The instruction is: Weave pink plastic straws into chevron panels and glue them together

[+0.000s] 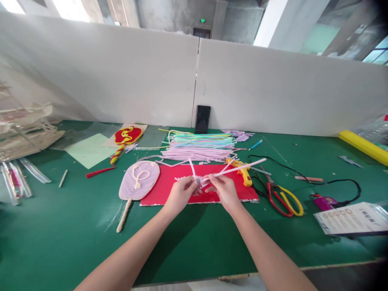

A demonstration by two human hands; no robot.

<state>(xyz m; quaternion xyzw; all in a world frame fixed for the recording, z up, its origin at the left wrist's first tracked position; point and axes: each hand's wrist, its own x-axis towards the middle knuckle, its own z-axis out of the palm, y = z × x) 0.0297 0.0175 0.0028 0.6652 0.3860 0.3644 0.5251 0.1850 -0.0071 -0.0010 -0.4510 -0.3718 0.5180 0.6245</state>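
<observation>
Both hands work close together above a red board [160,190]. My left hand [182,190] is closed on pale pink pipe cleaners [192,167], one of which sticks up past its fingertips. In my right hand [223,189] the fingers pinch a long pale pink pipe cleaner [242,167] that points out to the right. Between the fingertips the strands cross, and how they join there is hidden. A yellow glue gun [245,174] lies on the board just right of my right hand. To the left rests a round lilac fan [140,181] with a wrapped handle.
Behind the board lies a pile of pastel pipe cleaners [200,146], with a black phone [203,119] propped against the partition [121,76]. Red and yellow-handled scissors [285,200] and a purple box with a cable [325,202] are right. A red-and-yellow fan [129,135] lies back left.
</observation>
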